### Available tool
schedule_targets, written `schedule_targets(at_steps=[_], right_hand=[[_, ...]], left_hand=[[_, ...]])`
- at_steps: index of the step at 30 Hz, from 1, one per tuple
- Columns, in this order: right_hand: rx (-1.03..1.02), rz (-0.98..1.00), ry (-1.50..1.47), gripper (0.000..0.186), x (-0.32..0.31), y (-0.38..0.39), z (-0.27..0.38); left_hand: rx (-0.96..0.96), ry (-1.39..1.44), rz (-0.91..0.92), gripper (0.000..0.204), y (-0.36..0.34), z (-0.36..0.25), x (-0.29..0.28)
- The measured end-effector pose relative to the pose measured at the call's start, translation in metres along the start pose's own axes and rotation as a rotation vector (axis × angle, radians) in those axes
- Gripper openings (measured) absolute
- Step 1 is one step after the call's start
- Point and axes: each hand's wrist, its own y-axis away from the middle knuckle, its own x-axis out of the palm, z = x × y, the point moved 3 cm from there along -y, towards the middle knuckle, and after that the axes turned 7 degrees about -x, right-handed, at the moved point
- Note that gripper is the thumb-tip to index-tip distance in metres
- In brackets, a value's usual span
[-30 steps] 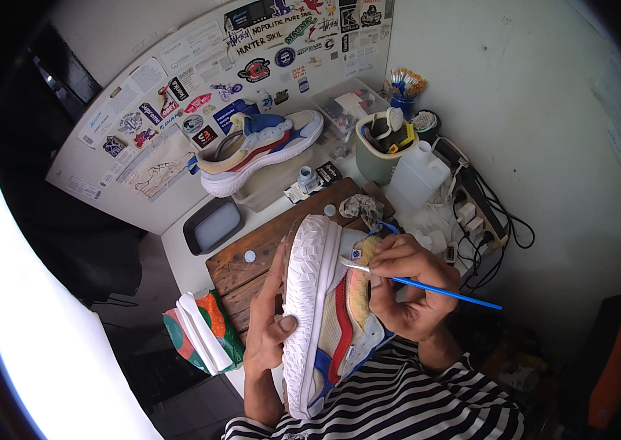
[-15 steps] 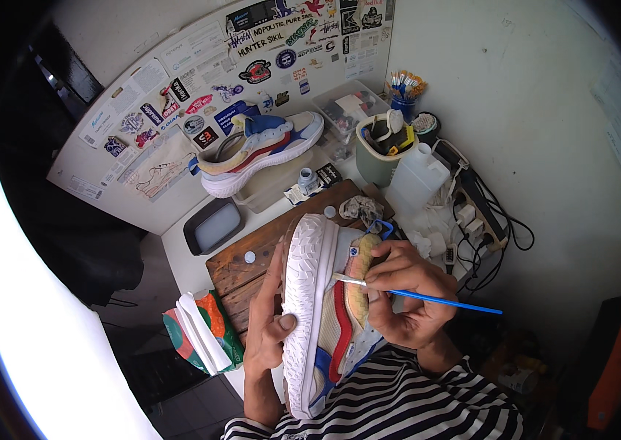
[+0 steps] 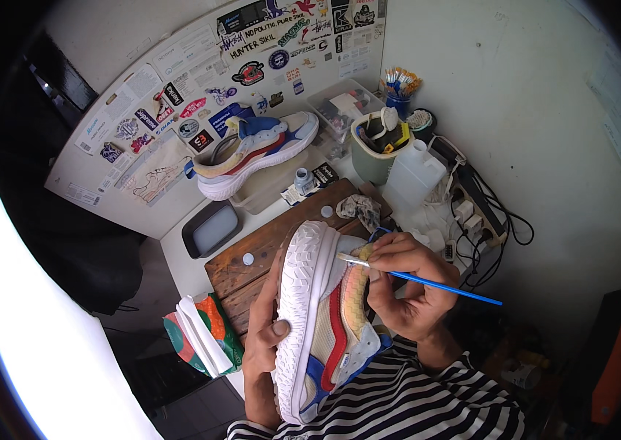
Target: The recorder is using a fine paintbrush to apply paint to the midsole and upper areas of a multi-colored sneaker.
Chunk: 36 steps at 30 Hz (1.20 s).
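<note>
My left hand [image 3: 266,330] is wrapped round the white sole of a sneaker [image 3: 336,323], thumb pressed on the tread, holding the shoe tilted up on its side. The sneaker's upper is cream, red, blue and pale yellow. My right hand [image 3: 409,286] pinches a thin paintbrush [image 3: 439,281] with a blue handle and silver ferrule. Its bristle tip meets the light grey part of the upper, close to the heel. A matching sneaker [image 3: 259,154] rests on a clear plastic box at the back of the table.
A wooden board [image 3: 229,275] lies under the work, with a crumpled rag [image 3: 360,209] on it. Around it are a dark tray [image 3: 211,229], a small paint bottle [image 3: 304,180], a tissue pack [image 3: 204,334], a green bin [image 3: 373,163], a white jug [image 3: 414,176], brushes in a cup [image 3: 400,92] and cables [image 3: 501,213].
The sneaker has turned slightly in my left hand, its heel shifting a little lower. My right hand has brought the brush tip up toward the heel, along the grey panel.
</note>
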Motion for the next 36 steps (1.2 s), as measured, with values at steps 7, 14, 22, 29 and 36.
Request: schedule_targets(at_steps=[7, 14, 22, 29, 36], right_hand=[[-0.052, 0.021, -0.008, 0.010, 0.0004, 0.0013, 0.0003], [-0.056, 0.025, -0.035, 0.011, 0.0012, 0.0027, -0.0005], [-0.066, 0.041, -0.064, 0.010, 0.0006, 0.0023, 0.0014], [0.018, -0.035, -0.014, 0.010, 0.0010, 0.0045, -0.0013], [0.003, -0.009, 0.003, 0.012, 0.0028, 0.0055, -0.0005]], left_hand=[[0.005, -0.018, 0.001, 0.119, 0.0014, 0.0005, -0.0011], [0.040, -0.049, 0.008, 0.116, -0.0012, -0.0008, -0.0010], [0.060, -0.093, 0.010, 0.114, -0.0013, -0.0015, -0.0028], [0.072, -0.058, 0.014, 0.113, -0.0031, -0.0004, -0.0022], [0.074, -0.097, 0.014, 0.113, -0.0018, -0.0039, -0.0010]])
